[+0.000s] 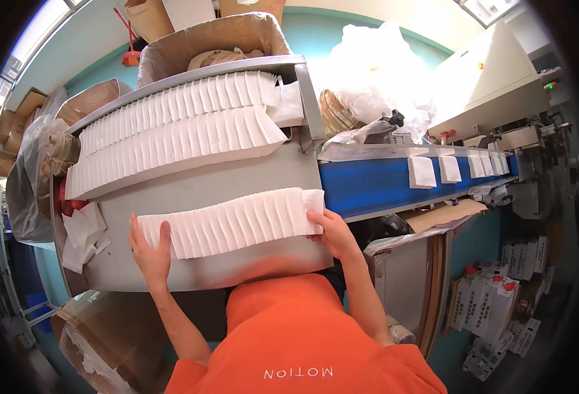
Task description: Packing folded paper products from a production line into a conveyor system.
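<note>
A long row of white folded paper napkins [237,226], fanned like overlapping slabs, lies across the near part of the grey metal table [217,174]. At its left end, my left hand [150,253] has the end napkins between its thumb and fingers, the thumb resting on their near side. My right hand [332,233] grips the right end, thumb on the face of the last napkin block and fingers partly hidden behind it. Farther back on the table stand two more long rows of the same napkins [178,148], side by side, with a loose block [288,105] at their right end.
To the right, a blue conveyor belt [365,187] carries several white napkin blocks [422,173] in a line. Crumpled white paper [83,236] lies at the table's left edge. Behind the table stands a lined cardboard box [214,39]. A brown carton [115,335] sits below, at left.
</note>
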Demonstrator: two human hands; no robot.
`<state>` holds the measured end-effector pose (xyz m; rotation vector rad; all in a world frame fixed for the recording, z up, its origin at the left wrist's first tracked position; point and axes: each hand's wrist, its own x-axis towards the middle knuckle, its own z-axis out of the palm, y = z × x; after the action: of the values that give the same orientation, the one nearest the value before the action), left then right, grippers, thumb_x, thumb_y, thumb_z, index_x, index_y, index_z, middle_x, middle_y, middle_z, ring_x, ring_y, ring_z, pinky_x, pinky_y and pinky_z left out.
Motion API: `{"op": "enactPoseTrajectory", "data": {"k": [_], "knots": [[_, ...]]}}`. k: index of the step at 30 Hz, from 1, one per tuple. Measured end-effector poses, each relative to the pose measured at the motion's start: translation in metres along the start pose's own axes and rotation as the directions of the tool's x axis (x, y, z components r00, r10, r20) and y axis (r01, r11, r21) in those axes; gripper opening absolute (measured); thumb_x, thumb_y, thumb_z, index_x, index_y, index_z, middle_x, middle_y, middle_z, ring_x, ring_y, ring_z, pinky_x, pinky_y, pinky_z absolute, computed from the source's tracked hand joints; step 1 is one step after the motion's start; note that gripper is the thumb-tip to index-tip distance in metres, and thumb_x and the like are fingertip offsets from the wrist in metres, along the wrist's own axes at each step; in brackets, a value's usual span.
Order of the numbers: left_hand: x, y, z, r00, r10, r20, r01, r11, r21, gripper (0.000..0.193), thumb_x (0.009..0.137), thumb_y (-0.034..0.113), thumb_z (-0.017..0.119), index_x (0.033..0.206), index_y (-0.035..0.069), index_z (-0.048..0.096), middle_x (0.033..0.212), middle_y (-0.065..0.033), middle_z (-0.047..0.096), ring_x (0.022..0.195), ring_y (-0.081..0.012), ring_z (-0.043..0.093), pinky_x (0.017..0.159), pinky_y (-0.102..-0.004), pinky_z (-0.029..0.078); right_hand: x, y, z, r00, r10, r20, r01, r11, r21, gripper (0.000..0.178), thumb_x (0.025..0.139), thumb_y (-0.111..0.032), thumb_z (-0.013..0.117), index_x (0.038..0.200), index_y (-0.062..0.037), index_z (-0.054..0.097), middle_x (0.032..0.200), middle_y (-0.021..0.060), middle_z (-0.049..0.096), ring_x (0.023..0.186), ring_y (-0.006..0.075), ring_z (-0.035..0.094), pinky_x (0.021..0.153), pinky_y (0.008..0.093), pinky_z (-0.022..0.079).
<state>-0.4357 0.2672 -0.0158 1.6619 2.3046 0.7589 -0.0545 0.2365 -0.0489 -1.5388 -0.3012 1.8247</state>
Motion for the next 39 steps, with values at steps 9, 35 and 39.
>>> {"op": "enactPoseTrajectory", "data": {"k": [9, 35, 39], "knots": [[0.003, 0.023, 0.003, 0.993, -0.055, 0.106, 0.056, 0.998, -0.009, 0.076, 0.089, 0.044, 0.067, 0.147, 0.007, 0.034, 0.141, -0.0233, 0.042, 0.129, -0.0399, 0.044, 0.106, -0.0465, 0.038, -0.006, 0.003, 0.033, 0.850, -0.521, -0.079, 0.387, 0.720, -0.577, 0.054, 0.095, -0.046, 0.060, 0.122, 0.0013, 0.057, 0.105, 0.0117, 0.066, 0.102, 0.0263, 0.062, 0.092, 0.0364, 0.046], [-0.002, 0.022, 0.005, 0.997, -0.028, 0.078, 0.032, 0.998, -0.053, 0.077, 0.088, 0.042, 0.070, 0.146, 0.005, 0.036, 0.141, -0.0230, 0.043, 0.130, -0.0397, 0.043, 0.106, -0.0463, 0.037, 0.000, 0.022, -0.007, 0.968, -0.211, -0.137, 0.239, 0.939, 0.248, 0.032, 0.095, -0.024, 0.063, 0.117, -0.0008, 0.055, 0.102, 0.0090, 0.065, 0.086, 0.0162, 0.065, 0.073, 0.0255, 0.053], [-0.003, 0.031, 0.000, 0.989, -0.001, 0.149, 0.013, 0.997, -0.079, 0.077, 0.087, 0.039, 0.071, 0.146, 0.005, 0.036, 0.140, -0.0222, 0.044, 0.130, -0.0384, 0.044, 0.107, -0.0454, 0.037, -0.006, 0.006, 0.011, 0.905, -0.380, -0.188, 0.373, 0.925, -0.074, 0.050, 0.096, -0.040, 0.061, 0.120, 0.0037, 0.054, 0.110, 0.0137, 0.063, 0.104, 0.0197, 0.061, 0.086, 0.0275, 0.049]]}}
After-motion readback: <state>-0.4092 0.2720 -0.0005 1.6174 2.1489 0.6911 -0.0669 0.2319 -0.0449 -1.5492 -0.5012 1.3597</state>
